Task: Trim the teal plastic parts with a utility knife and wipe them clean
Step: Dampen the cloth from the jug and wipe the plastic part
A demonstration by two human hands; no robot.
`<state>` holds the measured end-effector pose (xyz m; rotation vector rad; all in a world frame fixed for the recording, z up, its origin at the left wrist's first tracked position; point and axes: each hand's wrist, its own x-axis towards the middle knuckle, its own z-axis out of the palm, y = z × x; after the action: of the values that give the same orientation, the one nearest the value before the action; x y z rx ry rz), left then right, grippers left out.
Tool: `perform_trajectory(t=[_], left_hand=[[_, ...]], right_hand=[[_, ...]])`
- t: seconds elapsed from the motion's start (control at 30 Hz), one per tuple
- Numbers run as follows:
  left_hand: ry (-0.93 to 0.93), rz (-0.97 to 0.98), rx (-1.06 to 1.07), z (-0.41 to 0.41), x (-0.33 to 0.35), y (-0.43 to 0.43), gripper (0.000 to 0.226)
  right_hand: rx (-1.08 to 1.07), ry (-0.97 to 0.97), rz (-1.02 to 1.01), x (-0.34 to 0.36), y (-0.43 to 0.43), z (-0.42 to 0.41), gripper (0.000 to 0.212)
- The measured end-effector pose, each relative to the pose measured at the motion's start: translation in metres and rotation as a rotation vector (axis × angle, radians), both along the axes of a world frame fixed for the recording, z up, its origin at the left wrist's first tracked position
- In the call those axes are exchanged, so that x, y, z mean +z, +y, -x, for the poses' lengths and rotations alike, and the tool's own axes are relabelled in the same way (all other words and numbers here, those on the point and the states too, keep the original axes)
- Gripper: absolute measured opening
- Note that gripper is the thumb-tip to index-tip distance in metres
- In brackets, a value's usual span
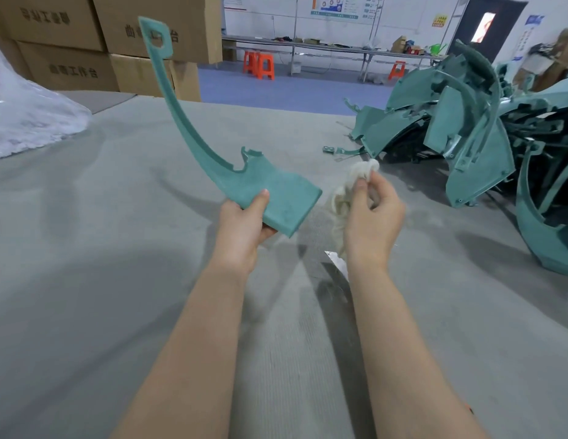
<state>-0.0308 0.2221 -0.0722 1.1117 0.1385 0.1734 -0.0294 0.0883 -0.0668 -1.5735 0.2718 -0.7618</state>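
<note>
Left hand (pixel 241 231) grips teal part (pixel 286 193); right hand (pixel 376 218) pinches rag (pixel 365 169) (partly hidden).

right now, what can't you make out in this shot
Head view: shiny metal thing on the table, mostly behind the wrist of the right hand; knife or not, cannot tell.
Head view: fingers of the left hand, mostly hidden under the teal part; only the thumb shows.
Head view: pile of teal parts, cut off by the right edge.
Head view: wall posters, too small to read.
</note>
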Motion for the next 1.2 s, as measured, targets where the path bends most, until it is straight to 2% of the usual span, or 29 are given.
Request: perform_trajectory(t=[0.07,0.13,0.2,0.27,0.4,0.57,0.67,0.73,0.8,0.9,0.97,1.03,1.1,1.17,1.2], left_hand=[[-0.025,0.011,-0.006,0.001,0.001,-0.001,0.026],[-0.030,0.087,-0.055,0.003,0.004,0.000,0.029],[-0.014,0.130,-0.089,0.003,0.006,0.003,0.030],[-0.013,0.116,-0.128,0.003,0.005,0.004,0.025],[-0.017,0.017,-0.219,0.003,0.004,-0.001,0.018],[-0.079,0.172,-0.197,-0.003,0.004,0.009,0.022],[-0.068,0.128,-0.281,-0.001,0.003,0.013,0.023],[-0.038,-0.010,-0.342,0.000,0.001,0.011,0.021],[-0.003,-0.114,-0.360,0.001,0.000,0.009,0.018],[0.037,-0.089,-0.313,0.000,0.004,0.009,0.019],[0.032,-0.017,-0.227,0.001,0.008,0.011,0.019],[0.009,-0.015,-0.114,0.001,0.010,0.013,0.020],[-0.008,-0.064,-0.016,0.001,0.011,0.014,0.025],[0.006,-0.084,0.024,0.001,0.013,0.013,0.032],[0.010,-0.082,0.015,0.002,0.015,0.012,0.032]], right_hand=[[0.167,-0.023,0.205,0.000,0.014,0.005,0.026],[0.368,-0.020,0.530,-0.006,0.028,0.009,0.025],[0.409,-0.033,0.776,-0.013,0.034,0.007,0.024],[0.302,-0.045,0.784,-0.012,0.026,0.002,0.023],[0.071,0.155,0.756,-0.012,0.002,-0.007,0.028],[0.297,-0.083,0.805,-0.013,0.051,0.017,0.022],[0.198,-0.111,0.747,-0.008,0.047,0.011,0.022],[0.087,-0.036,0.722,-0.010,0.026,0.000,0.024],[0.030,0.124,0.683,-0.016,0.004,-0.008,0.027],[0.028,0.241,0.567,-0.019,-0.008,-0.006,0.030],[0.093,0.144,0.554,-0.012,-0.001,-0.001,0.029],[0.292,0.040,0.622,-0.002,0.011,0.007,0.033],[0.510,0.055,0.795,0.001,0.022,0.015,0.051],[0.565,0.104,0.987,-0.003,0.027,0.015,0.064],[0.541,0.111,1.029,-0.004,0.027,0.014,0.061]])
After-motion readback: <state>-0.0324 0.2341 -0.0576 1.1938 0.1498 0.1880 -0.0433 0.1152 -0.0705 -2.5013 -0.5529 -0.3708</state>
